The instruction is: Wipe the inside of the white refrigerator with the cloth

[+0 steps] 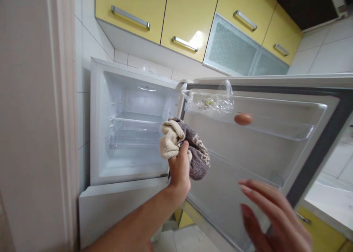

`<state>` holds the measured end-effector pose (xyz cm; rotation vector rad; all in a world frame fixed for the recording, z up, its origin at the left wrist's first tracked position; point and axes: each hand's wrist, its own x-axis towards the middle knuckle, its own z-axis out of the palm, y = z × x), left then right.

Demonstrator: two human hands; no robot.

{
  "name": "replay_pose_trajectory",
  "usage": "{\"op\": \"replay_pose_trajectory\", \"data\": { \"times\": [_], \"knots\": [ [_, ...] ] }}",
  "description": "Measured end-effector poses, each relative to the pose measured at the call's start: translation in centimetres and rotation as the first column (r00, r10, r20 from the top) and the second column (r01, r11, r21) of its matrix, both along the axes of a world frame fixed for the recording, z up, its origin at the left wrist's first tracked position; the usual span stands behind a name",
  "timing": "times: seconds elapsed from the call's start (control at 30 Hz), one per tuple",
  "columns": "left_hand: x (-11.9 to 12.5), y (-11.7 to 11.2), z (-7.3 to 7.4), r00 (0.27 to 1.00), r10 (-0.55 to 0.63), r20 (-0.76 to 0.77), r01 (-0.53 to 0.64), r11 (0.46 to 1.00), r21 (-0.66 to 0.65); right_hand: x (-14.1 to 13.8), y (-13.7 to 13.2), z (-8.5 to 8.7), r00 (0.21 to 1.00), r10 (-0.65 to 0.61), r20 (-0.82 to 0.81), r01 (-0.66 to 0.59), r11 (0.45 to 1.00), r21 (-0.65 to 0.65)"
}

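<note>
My left hand (179, 168) is closed around a bunched cloth (190, 147), part cream and part grey-brown, held up in front of an open white refrigerator (95, 127). The compartment behind it has a glass shelf (138, 117) and a clear drawer (132, 138). My right hand (271, 215) hovers low at the right with fingers stretched out and apart, holding nothing, close to the inner side of the open fridge door (248, 153). A brown egg (243, 119) lies in the door's top shelf, beside a crumpled clear plastic bag (211, 101).
Yellow wall cabinets (179, 13) with metal handles hang above the fridge, two with frosted glass fronts. A white wall or door frame (33, 116) fills the left side. White tiles and a pale counter (331, 204) lie at the right, with a yellow lower cabinet beneath.
</note>
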<state>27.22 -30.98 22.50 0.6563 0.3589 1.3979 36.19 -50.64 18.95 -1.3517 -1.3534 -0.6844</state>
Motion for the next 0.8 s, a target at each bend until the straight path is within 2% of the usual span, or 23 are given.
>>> {"op": "replay_pose_trajectory", "data": {
  "times": [0.03,0.07,0.17,0.27,0.37,0.43,0.5,0.57,0.67,0.8],
  "knots": [
    [-0.2,-0.8,0.1,1.0,-0.019,0.004,0.019,1.0,0.012,-1.4,1.4,0.6,0.975,0.044,0.217,-0.031,0.997,-0.064],
    [-0.5,-1.5,0.2,0.999,-0.047,0.012,0.047,0.999,0.015,-2.4,2.8,1.3,0.934,0.072,0.35,-0.03,0.992,-0.122],
    [-1.6,-2.7,0.1,0.994,-0.099,0.047,0.099,0.995,-0.007,-4.1,6.7,3.3,0.873,0.021,0.486,0.057,0.988,-0.145],
    [-2.7,-2.6,-0.7,0.997,-0.062,0.055,0.06,0.997,0.042,-5.0,8.8,4.5,0.876,-0.017,0.483,0.119,0.976,-0.181],
    [-3.8,-2.2,-2.0,0.993,-0.111,0.05,0.101,0.98,0.173,-6.2,9.6,5.2,0.884,0.045,0.465,0.097,0.956,-0.277],
    [-4.8,-2.2,-2.6,0.987,-0.16,0.028,0.145,0.944,0.297,-7.0,9.9,5.8,0.911,0.128,0.391,0.038,0.92,-0.39],
    [-5.8,-2.2,-2.9,0.983,-0.182,0.009,0.16,0.886,0.435,-7.6,10.2,6.6,0.941,0.191,0.279,-0.043,0.887,-0.461],
    [-6.9,-2.0,-2.8,0.982,-0.187,-0.008,0.161,0.822,0.546,-8.0,10.7,7.3,0.952,0.229,0.2,-0.123,0.892,-0.435],
    [-7.8,-1.4,-2.6,0.982,-0.179,-0.061,0.177,0.753,0.634,-8.0,11.9,7.9,0.949,0.267,0.165,-0.204,0.924,-0.323],
    [-8.4,-0.1,-2.4,0.964,-0.233,-0.132,0.258,0.676,0.69,-6.3,13.4,7.9,0.988,0.138,0.074,-0.125,0.98,-0.152]
  ]
}}
